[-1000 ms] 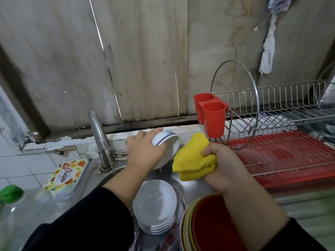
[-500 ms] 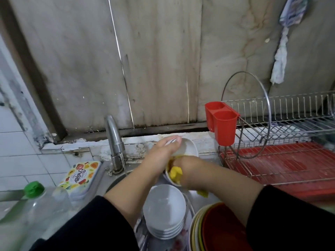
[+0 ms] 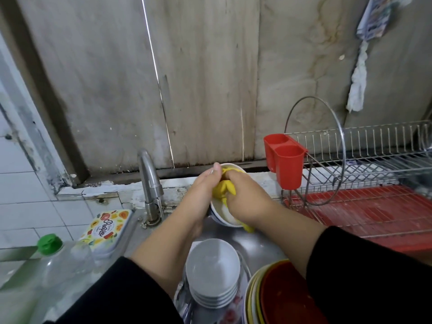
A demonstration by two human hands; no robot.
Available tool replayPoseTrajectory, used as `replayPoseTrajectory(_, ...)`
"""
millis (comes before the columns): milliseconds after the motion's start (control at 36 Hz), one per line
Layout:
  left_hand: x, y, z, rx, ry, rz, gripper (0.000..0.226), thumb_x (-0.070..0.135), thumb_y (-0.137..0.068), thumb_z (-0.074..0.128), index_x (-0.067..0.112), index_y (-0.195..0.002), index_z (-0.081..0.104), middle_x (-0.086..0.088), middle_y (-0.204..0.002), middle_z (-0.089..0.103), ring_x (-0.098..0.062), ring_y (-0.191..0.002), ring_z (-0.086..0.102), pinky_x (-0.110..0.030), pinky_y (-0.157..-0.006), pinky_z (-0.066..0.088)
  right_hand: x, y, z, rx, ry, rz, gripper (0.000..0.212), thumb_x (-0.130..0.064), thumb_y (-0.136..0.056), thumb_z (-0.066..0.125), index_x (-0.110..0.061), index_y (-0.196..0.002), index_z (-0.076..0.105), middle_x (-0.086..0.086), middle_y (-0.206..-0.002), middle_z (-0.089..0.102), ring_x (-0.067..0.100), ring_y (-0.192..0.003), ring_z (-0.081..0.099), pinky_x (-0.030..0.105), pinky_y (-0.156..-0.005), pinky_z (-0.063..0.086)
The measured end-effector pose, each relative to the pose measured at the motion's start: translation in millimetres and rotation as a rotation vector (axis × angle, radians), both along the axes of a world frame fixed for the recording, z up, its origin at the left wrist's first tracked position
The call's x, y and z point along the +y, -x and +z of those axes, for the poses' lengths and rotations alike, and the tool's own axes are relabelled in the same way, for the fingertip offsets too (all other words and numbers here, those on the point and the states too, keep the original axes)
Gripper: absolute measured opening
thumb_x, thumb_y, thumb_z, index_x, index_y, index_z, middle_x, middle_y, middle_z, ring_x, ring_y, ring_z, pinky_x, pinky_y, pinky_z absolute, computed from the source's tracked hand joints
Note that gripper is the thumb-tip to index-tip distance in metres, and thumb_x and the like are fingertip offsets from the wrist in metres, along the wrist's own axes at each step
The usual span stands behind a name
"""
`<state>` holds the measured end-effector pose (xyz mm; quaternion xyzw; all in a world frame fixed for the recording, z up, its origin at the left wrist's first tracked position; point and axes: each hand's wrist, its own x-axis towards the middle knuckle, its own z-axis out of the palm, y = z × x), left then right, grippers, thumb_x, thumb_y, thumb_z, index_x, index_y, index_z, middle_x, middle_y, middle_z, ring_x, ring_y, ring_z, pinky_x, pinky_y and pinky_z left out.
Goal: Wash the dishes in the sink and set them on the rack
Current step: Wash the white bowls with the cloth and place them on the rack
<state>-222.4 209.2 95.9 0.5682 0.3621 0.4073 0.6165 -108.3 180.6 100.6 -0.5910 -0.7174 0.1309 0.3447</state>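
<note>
My left hand [image 3: 203, 190] grips a white bowl [image 3: 223, 215] by its rim, tilted above the steel sink [image 3: 254, 244]. My right hand [image 3: 245, 197] presses a yellow cloth [image 3: 224, 188] into the bowl's inside; the cloth hides most of the bowl. Below them a stack of white bowls [image 3: 213, 274] sits in the sink, beside a stack of plates with a red one [image 3: 285, 298] on top. The wire dish rack [image 3: 374, 160] with its red drip tray [image 3: 374, 211] stands to the right, apart from both hands.
A steel tap [image 3: 148, 181] rises left of my hands. A red cutlery holder [image 3: 285, 163] hangs on the rack's left end. A printed tin [image 3: 106, 229] and a clear bottle with a green cap [image 3: 50, 244] sit at the left. A rag [image 3: 357, 85] hangs on the wall.
My right hand brought the yellow cloth from beside the bowl into it and now pushes deeper inside. The left hand turned the bowl's opening toward the cloth.
</note>
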Motion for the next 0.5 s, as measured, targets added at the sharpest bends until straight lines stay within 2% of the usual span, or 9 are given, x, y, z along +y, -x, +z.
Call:
replayPoseTrajectory(56, 2.8, 3.1, 1.5, 0.023, 0.009, -0.003, 0.044, 0.055, -0.092, 0.043, 0.017, -0.106, 0.061, -0.008, -0.094, 0.069, -0.021, -0.085, 0.064, -0.034, -0.084, 0.049, -8.8, 2.4, 6.6, 0.091, 0.098, 0.191, 0.033, 0.007, -0.085, 0.043, -0.016, -0.105, 0.057, 0.009, -0.105, 0.062, 0.022, -0.094, 0.057, 0.026, -0.08, 0.044)
replayPoseTrajectory(83, 3.7, 5.1, 1.8, 0.027, 0.02, 0.002, 0.042, 0.055, -0.092, 0.044, 0.019, -0.104, 0.061, -0.005, -0.09, 0.068, -0.019, -0.083, 0.064, -0.033, -0.084, 0.049, -13.2, 2.0, 8.9, 0.01, 0.16, 0.284, 0.033, 0.007, -0.084, 0.043, -0.019, -0.099, 0.056, 0.008, -0.1, 0.061, 0.023, -0.09, 0.056, 0.026, -0.077, 0.044)
replayPoseTrajectory(139, 7.0, 6.7, 1.8, 0.025, 0.005, 0.063, 0.04, 0.054, -0.091, 0.046, 0.021, -0.109, 0.06, -0.004, -0.098, 0.068, -0.019, -0.085, 0.064, -0.033, -0.079, 0.049, -19.3, -1.8, 13.0, -0.474, 0.17, 0.344, 0.029, 0.003, -0.085, 0.049, -0.022, -0.1, 0.053, 0.005, -0.101, 0.053, 0.023, -0.096, 0.051, 0.025, -0.079, 0.04)
replayPoseTrajectory(194, 10.1, 4.8, 4.0, 0.025, -0.035, 0.135, 0.045, 0.054, -0.091, 0.048, 0.021, -0.119, 0.059, -0.007, -0.114, 0.066, -0.022, -0.094, 0.064, -0.032, -0.072, 0.05, -20.6, -7.2, 17.3, -1.005, 0.114, 0.203, 0.035, -0.009, -0.089, 0.053, -0.022, -0.121, 0.05, 0.004, -0.122, 0.045, 0.026, -0.116, 0.042, 0.032, -0.084, 0.035)
replayPoseTrajectory(222, 10.1, 3.5, 7.5, 0.001, -0.053, 0.163, 0.046, 0.054, -0.09, 0.05, 0.021, -0.122, 0.058, -0.01, -0.118, 0.065, -0.025, -0.097, 0.063, -0.032, -0.07, 0.05, -21.3, -9.2, 17.5, -1.151, 0.093, 0.137, 0.044, -0.014, -0.09, 0.054, -0.021, -0.132, 0.042, 0.005, -0.135, 0.038, 0.028, -0.126, 0.033, 0.036, -0.088, 0.032)
replayPoseTrajectory(306, 13.2, 1.0, 17.0, -0.064, -0.068, 0.209, 0.051, 0.053, -0.08, 0.058, 0.02, -0.119, 0.061, -0.013, -0.117, 0.066, -0.031, -0.107, 0.063, -0.043, -0.085, 0.052, -27.1, -15.8, 24.4, -1.065, 0.281, 0.164, 0.083, -0.018, -0.088, 0.056, -0.017, -0.151, 0.002, 0.004, -0.159, -0.01, 0.026, -0.146, -0.009, 0.049, -0.114, 0.009)
replayPoseTrajectory(361, 14.6, 2.0, 19.2, -0.053, -0.079, 0.186, 0.043, 0.047, -0.086, 0.058, 0.02, -0.119, 0.062, -0.01, -0.117, 0.066, -0.029, -0.11, 0.062, -0.046, -0.096, 0.047, -29.4, -22.1, 35.5, -1.051, 0.422, 0.23, 0.093, -0.018, -0.09, 0.056, -0.023, -0.15, -0.014, 0.0, -0.156, -0.025, 0.023, -0.144, -0.02, 0.049, -0.115, -0.002)
replayPoseTrajectory(444, 14.3, 4.2, 18.9, -0.038, -0.064, 0.112, 0.037, 0.039, -0.094, 0.05, 0.018, -0.124, 0.058, -0.014, -0.121, 0.064, -0.029, -0.11, 0.061, -0.046, -0.095, 0.046, -22.3, -41.5, 45.0, -1.3, 0.273, 0.238, 0.095, -0.026, -0.09, 0.061, -0.032, -0.149, -0.013, -0.004, -0.158, -0.02, 0.023, -0.146, -0.01, 0.057, -0.113, 0.006)
replayPoseTrajectory(500, 11.5, 4.3, 22.3, -0.055, -0.021, 0.053, 0.036, 0.034, -0.095, 0.048, 0.016, -0.125, 0.057, -0.015, -0.12, 0.064, -0.031, -0.105, 0.061, -0.049, -0.092, 0.047, -17.1, -53.6, 44.4, -1.431, -0.087, 0.231, 0.097, -0.04, -0.077, 0.073, -0.031, -0.151, 0.012, 0.003, -0.16, 0.009, 0.031, -0.144, 0.017, 0.06, -0.109, 0.019)
